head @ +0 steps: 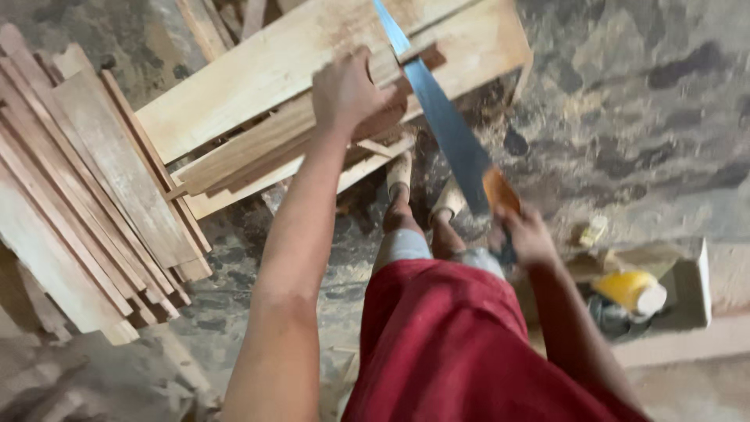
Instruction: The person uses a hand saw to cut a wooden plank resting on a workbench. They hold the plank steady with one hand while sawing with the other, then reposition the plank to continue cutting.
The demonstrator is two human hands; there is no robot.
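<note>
My left hand (348, 94) presses down on a dark wooden strip (391, 109) lying across a low wooden bench (258, 70). A hand saw (445, 125) with a blue-grey blade and an orange handle slants across the strip and the bench, and my right hand (525, 234) grips that handle. The blade crosses the wood just right of my left hand. My feet (422, 195) stand below the bench, next to the cut.
A pile of long wooden boards (86, 195) lies on the left. A yellow container (631, 291) sits in a box (687, 281) on the right. The ground (641, 117) is rough stone with sawdust. More planks (211, 23) lean beyond the bench.
</note>
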